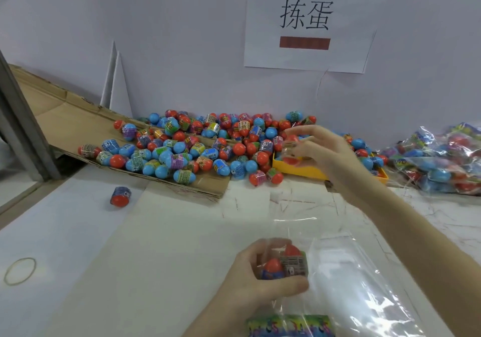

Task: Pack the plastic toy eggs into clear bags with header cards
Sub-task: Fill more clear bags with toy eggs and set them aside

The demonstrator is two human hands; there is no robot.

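A big heap of red and blue plastic toy eggs lies against the back wall, partly on flattened cardboard. My left hand grips two eggs through a clear bag near the front edge. The bag's colourful header card shows at the bottom of the view. My right hand reaches over the heap and pinches one blurred egg above a yellow tray.
One stray egg stands alone on the white table at the left. A rubber band lies near the left front. Filled bags are piled at the far right. A paper sign hangs on the wall.
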